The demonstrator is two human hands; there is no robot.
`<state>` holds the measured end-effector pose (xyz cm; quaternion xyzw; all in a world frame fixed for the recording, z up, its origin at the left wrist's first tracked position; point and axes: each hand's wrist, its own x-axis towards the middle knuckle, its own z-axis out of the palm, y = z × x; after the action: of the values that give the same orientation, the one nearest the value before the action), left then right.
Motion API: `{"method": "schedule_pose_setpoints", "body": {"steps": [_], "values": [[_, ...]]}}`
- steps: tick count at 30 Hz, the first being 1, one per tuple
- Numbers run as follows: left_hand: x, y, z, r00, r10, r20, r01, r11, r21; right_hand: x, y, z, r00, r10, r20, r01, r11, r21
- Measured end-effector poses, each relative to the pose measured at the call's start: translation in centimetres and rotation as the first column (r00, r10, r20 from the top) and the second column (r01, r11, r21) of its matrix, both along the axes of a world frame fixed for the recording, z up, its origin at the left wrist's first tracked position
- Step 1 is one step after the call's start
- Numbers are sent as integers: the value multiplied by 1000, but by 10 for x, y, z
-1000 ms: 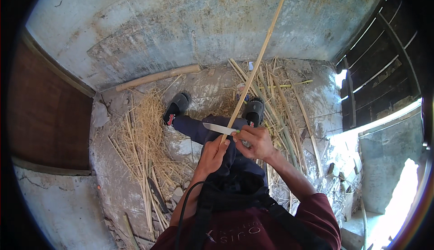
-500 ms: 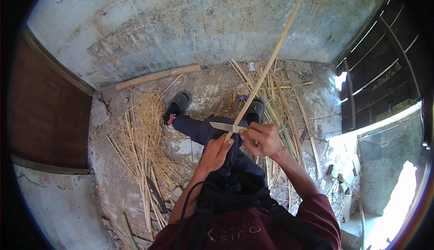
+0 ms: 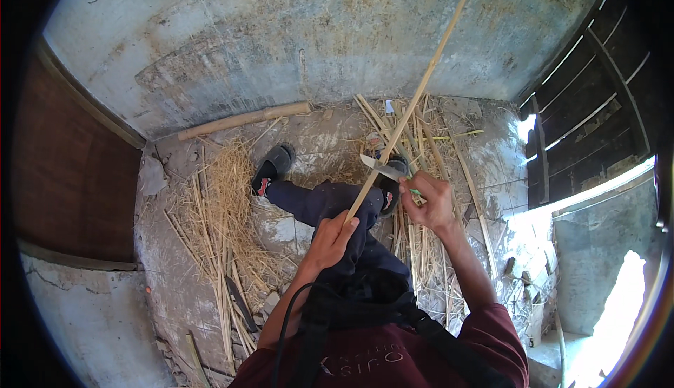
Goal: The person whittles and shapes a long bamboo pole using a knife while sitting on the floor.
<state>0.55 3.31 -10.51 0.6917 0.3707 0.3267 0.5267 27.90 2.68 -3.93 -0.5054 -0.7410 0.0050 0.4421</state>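
Observation:
My left hand (image 3: 328,244) is closed around the near end of a long, pale bamboo strip (image 3: 427,75), which slants up and away to the right. In my right hand (image 3: 430,202) is a knife (image 3: 382,168) with a green handle, mostly covered by my fingers. The knife's blade lies across the strip some way ahead of my left hand, its tip pointing left. Beneath the strip are my bent legs in dark trousers and my dark shoes (image 3: 272,163).
Straw-like shavings and thin strips (image 3: 228,205) heap on the floor at left, with a dark, long blade-like tool (image 3: 241,304) among them. More bamboo strips (image 3: 477,205) lie at right. A thick bamboo pole (image 3: 246,120) rests along the stained wall (image 3: 295,44).
My right hand and the knife have moved forward along the strip, away from my left hand. The left hand keeps its grip, and the strip's far end now shows lower in view.

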Motion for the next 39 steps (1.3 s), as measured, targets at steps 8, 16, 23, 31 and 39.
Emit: {"method": "schedule_pose_setpoints", "body": {"steps": [8, 16, 23, 31, 39], "values": [[1, -1, 5, 1000, 8, -15, -9, 998, -58, -5, -3, 0, 999, 34, 6, -34, 999, -14], [-1, -4, 4, 1000, -11, -30, 12, 999, 47, -2, 5, 14, 995, 96, 37, -97, 995, 37], [-4, -6, -2, 999, 0, -33, 1, 1000, 12, 54, 43, 18, 988, -111, -109, 124, 985, 117], [2, -4, 10, 999, 21, -29, -22, 999, -33, 30, 25, 28, 995, 82, 51, -84, 996, 29], [2, -5, 12, 997, 16, -75, -17, 1000, -10, 26, 32, 6, 980, 197, -6, -197, 980, 1]]}}
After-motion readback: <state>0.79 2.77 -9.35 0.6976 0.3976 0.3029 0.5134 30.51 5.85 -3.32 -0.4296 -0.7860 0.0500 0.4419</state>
